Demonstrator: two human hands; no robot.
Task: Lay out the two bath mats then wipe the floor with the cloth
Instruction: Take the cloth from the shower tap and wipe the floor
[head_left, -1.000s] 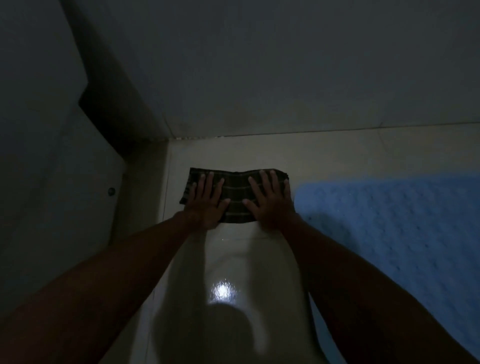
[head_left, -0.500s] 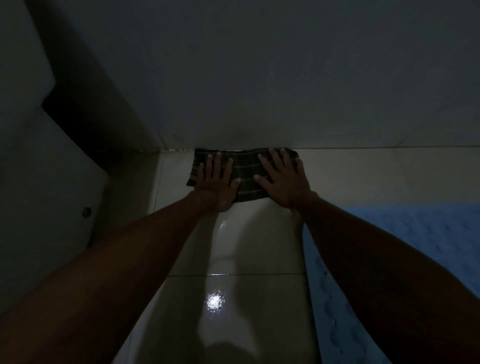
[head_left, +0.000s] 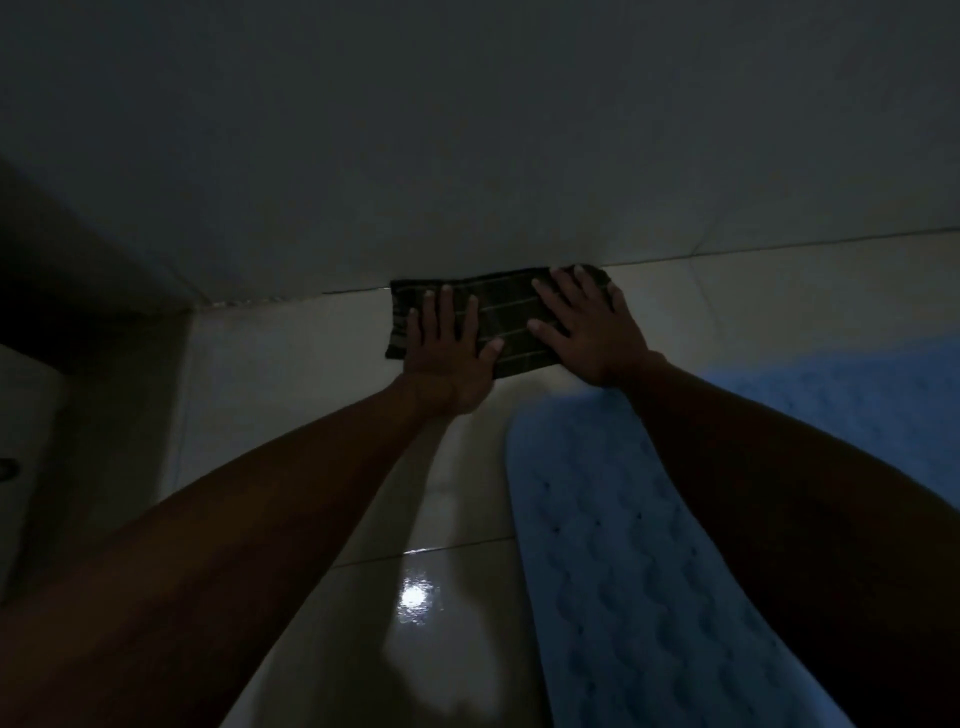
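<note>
1. Both hands lie flat on the folded cloth (head_left: 511, 325), fingers straight and spread, gripping nothing. The left hand (head_left: 447, 348) covers the cloth's left half and the right hand (head_left: 589, 332) its right half. Judged from this, flat palms spread the pressure so the whole pad drags evenly over the tile.

2. The cloth sits on the floor (head_left: 291, 374) with its far edge touching the foot of the wall (head_left: 467, 156). That is as far as a forward stroke can go, so the wipe probably reverses or shifts sideways next.

3. The cloth is dark, with faint lighter stripes forming a plaid. It is folded into a narrow rectangle running along the wall, and its near edge peeks out between the wrists.

4. A pale blue bath mat (head_left: 623, 571) with a bumpy, wavy texture lies flat just on the near side of the cloth, under the right forearm, so the laying-out looks done for this one at least. A second mat cannot be made out separately.

5. The tile near the mat's left edge shines with a bright glare (head_left: 414, 596). It may be wet or just glossy.
</note>
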